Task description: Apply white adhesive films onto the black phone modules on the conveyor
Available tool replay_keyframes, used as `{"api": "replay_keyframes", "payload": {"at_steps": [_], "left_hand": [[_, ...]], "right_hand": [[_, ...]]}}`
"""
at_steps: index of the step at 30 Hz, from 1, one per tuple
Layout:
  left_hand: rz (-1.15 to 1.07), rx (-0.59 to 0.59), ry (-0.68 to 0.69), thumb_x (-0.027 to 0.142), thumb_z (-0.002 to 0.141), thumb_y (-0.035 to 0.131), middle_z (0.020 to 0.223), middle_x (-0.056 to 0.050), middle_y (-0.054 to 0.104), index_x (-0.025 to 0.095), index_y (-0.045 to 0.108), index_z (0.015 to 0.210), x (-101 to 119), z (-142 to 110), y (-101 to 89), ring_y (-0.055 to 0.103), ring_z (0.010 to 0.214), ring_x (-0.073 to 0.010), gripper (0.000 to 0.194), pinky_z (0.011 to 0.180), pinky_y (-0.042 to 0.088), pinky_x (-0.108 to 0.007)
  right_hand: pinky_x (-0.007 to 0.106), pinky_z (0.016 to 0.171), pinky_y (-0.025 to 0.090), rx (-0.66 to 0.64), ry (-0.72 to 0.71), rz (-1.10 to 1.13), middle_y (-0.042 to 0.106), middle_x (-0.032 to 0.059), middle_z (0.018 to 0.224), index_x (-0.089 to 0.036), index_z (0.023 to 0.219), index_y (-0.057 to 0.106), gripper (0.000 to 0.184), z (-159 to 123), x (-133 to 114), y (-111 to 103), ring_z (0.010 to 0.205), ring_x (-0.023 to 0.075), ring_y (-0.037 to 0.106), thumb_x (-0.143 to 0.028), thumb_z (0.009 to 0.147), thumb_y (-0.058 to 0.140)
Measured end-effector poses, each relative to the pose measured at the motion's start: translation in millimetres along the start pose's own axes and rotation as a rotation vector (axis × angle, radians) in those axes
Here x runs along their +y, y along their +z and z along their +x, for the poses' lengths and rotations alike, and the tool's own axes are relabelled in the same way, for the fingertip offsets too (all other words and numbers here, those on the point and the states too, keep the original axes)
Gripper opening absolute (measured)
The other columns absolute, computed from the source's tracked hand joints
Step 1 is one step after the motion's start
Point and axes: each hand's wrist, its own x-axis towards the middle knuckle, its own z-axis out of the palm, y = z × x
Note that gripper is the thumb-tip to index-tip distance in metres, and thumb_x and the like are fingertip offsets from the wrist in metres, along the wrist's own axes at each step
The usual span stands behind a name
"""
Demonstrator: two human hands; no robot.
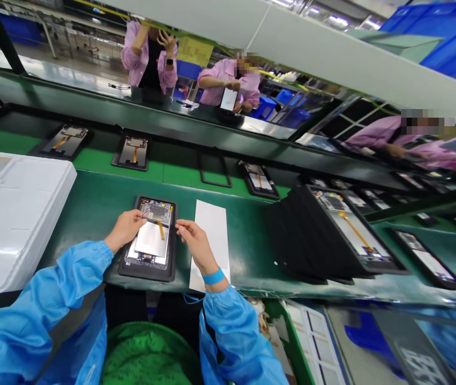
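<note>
An opened tablet lies in a dark foam tray on the green bench in front of me. Its circuit board is at the far end, and an orange flex cable runs over the silver panel. My left hand pinches at the left edge of the board; a thin, wire-like bit shows at the fingertips, too small to name. Just off the tray's right side is my right hand, thumb and fingers pressed together. Whatever it may hold is hidden. Partly behind my right hand lies a white sheet.
White plastic trays are stacked at the left. A stack of black foam trays stands right, an opened tablet on top. Beyond, more tablets lie along a green conveyor. Co-workers in pink are across the line.
</note>
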Motion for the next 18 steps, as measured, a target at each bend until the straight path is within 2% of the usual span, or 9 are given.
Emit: {"api": "replay_keyframes", "payload": {"at_steps": [4,11,15,18], "left_hand": [[0.017,0.006,0.008,0.031,0.069,0.066,0.075,-0.007,0.072,0.014,0.069,0.087,0.4,-0.9,0.9,0.064,0.066,-0.019,0.025,0.061,0.045,-0.028],[0.05,0.028,0.031,0.032,0.068,0.067,0.074,-0.007,0.072,0.015,0.07,0.087,-1.1,-0.2,1.2,0.064,0.068,-0.0196,0.026,0.061,0.046,-0.027],[0.102,0.044,0.049,0.03,0.07,0.065,0.074,-0.006,0.071,0.015,0.07,0.085,-2.0,1.1,1.7,0.064,0.068,-0.0192,0.022,0.062,0.046,-0.027],[0.165,0.049,0.076,0.028,0.072,0.064,0.074,-0.006,0.071,0.016,0.071,0.084,-2.0,1.2,1.5,0.064,0.069,-0.0198,0.018,0.064,0.046,-0.028]], "right_hand": [[0.029,0.075,0.05,-0.04,-0.038,-0.085,0.069,0.0082,0.107,-0.017,0.113,0.065,0.034,-8.6,3.4,2.8,0.092,0.0172,0.063,-0.038,0.088,0.057],[0.033,0.085,0.053,-0.127,-0.305,-0.449,0.061,0.0097,0.123,-0.019,0.11,0.067,0.025,-22.0,0.1,18.0,0.108,0.0196,0.061,-0.022,0.093,0.049],[0.044,0.107,0.044,-0.179,-0.392,-0.624,0.057,0.0093,0.133,-0.021,0.113,0.067,0.026,-26.5,4.8,23.8,0.124,0.0241,0.052,-0.016,0.092,0.054],[0.046,0.109,0.043,-0.184,-0.426,-0.693,0.056,0.0098,0.135,-0.019,0.113,0.066,0.026,-28.8,6.4,26.0,0.124,0.025,0.05,-0.013,0.09,0.056]]}}
